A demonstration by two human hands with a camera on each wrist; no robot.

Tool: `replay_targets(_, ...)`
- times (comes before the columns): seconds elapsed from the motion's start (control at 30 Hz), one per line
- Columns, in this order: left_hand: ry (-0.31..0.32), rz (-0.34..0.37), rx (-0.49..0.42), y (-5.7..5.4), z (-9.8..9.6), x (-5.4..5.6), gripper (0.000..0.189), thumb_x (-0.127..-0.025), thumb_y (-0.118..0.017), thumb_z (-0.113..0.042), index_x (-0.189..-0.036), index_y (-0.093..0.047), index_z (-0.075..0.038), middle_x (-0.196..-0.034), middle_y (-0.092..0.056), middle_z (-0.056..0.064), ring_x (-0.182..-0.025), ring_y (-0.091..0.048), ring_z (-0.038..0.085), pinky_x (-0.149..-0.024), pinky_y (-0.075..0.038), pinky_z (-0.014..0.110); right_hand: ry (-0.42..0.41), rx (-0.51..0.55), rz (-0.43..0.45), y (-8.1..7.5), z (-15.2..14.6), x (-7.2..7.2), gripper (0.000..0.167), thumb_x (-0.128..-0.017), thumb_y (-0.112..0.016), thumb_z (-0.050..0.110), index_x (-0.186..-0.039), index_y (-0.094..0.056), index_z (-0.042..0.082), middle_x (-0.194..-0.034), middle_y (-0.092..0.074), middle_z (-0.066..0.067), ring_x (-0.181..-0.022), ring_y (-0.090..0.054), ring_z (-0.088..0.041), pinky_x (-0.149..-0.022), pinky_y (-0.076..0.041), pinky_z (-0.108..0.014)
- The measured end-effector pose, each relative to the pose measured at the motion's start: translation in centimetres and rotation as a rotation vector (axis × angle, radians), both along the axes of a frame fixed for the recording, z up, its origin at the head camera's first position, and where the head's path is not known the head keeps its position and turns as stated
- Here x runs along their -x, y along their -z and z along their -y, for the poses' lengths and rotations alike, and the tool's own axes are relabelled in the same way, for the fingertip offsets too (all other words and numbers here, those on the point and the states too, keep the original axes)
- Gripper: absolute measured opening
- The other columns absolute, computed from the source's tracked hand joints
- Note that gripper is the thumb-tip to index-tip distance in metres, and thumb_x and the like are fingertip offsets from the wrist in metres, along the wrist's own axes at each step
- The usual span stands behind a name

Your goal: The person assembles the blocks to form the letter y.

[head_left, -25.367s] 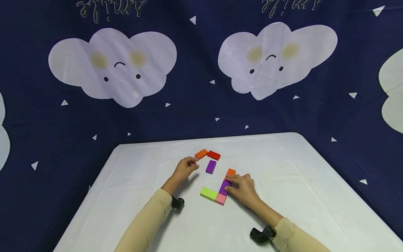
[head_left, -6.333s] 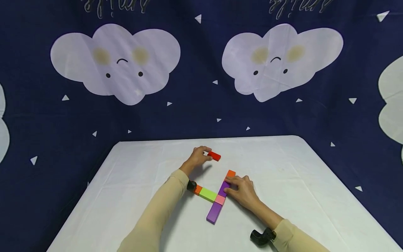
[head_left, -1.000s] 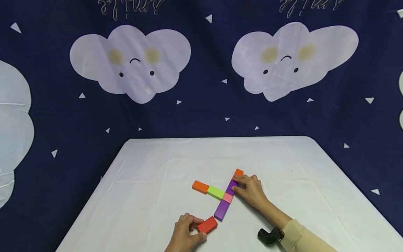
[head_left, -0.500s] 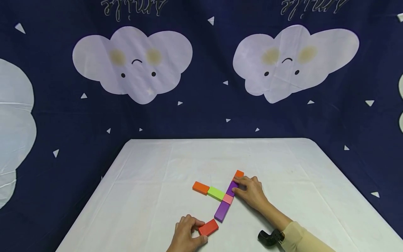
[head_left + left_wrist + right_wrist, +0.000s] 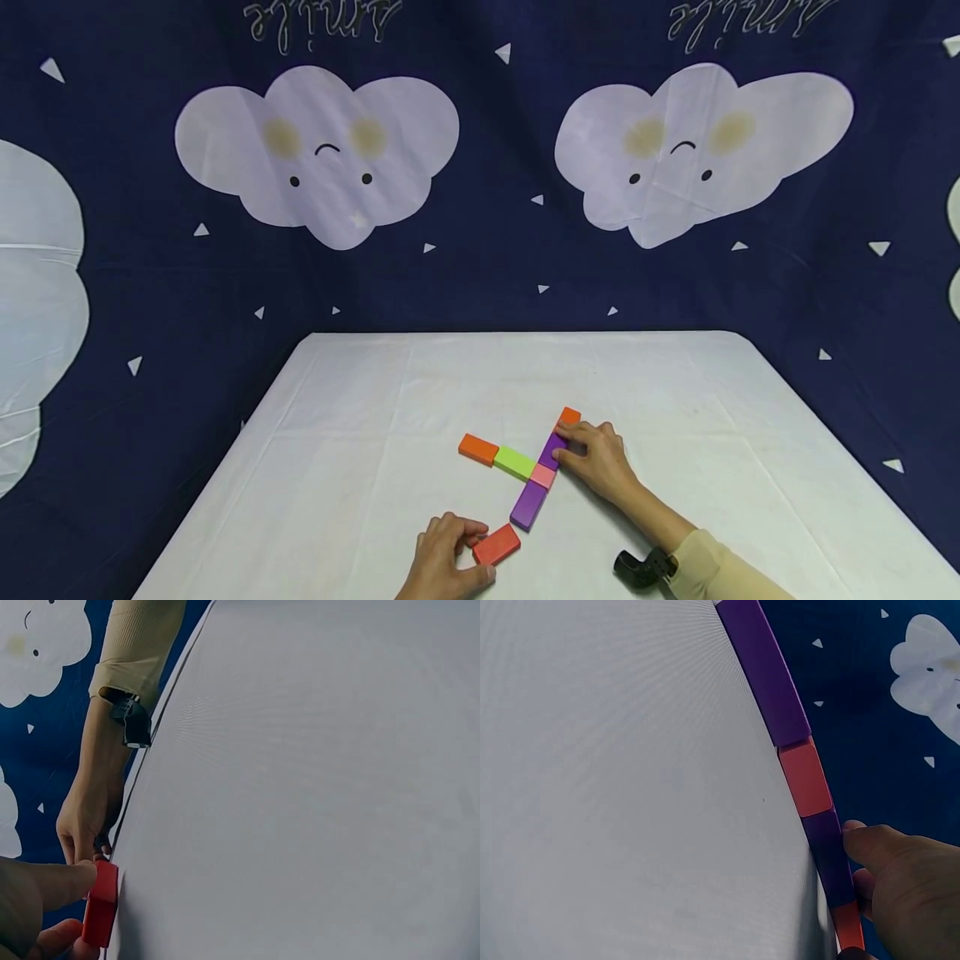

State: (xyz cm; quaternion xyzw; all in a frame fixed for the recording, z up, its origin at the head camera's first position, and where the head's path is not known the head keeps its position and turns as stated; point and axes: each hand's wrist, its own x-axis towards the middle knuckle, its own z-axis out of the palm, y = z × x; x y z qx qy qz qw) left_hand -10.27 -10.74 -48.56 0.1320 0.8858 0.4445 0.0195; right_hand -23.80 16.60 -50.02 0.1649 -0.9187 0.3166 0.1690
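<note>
My left hand point(image 5: 442, 557) pinches a red block point(image 5: 497, 545) between thumb and fingers, low on the table just short of the row's near end. In the left wrist view the red block point(image 5: 101, 904) sits between the fingertips. My right hand point(image 5: 600, 462) grips the upper purple block point(image 5: 552, 448), a finger reaching to the orange block point(image 5: 570, 416) at the far end. A pink block point(image 5: 543, 476) follows, then a lower purple block point(image 5: 528, 506). From the pink block's left side run a lime green block point(image 5: 514, 462) and another orange block point(image 5: 478, 449).
White cloth covers the table point(image 5: 360, 433). A dark blue curtain point(image 5: 480, 283) with cloud prints hangs behind it. A black wrist camera point(image 5: 643, 569) sits on my right wrist.
Over the longer span, the left-hand orange and lower purple blocks joined the row, and my left hand brought the red block nearer from the far side. In the last second, barely any movement shows.
</note>
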Motion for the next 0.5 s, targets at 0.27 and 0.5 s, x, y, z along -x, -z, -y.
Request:
replay_targets(0.27, 0.044, -0.034, -0.061, -0.1, 0.6, 0.4, 0.04, -0.073, -0.077, -0.027, -0.11, -0.065, -0.018, -0.096, -0.058, -0.007, -0.087, -0.037, 0.003, -0.074, -0.027, 0.024, 0.004, 0.005, 0.012, -0.1, 0.1, 0.0, 0.038, -0.073, -0.078, 0.027, -0.109, -0.072, 0.015, -0.112, -0.07, 0.001, -0.077, -0.041, -0.012, -0.072, -0.029, -0.031)
replay_targets(0.5, 0.177, -0.1, -0.059, -0.3, 1.2, 1.1, 0.042, -0.076, -0.075, -0.024, -0.116, -0.066, -0.016, -0.105, -0.063, -0.003, -0.091, -0.038, 0.001, -0.076, -0.029, 0.024, 0.004, 0.001, 0.002, 0.1, 0.1, 0.1, 0.039, -0.072, -0.079, 0.027, -0.109, -0.072, 0.015, -0.111, -0.07, 0.001, -0.076, -0.04, -0.011, -0.072, -0.028, -0.031)
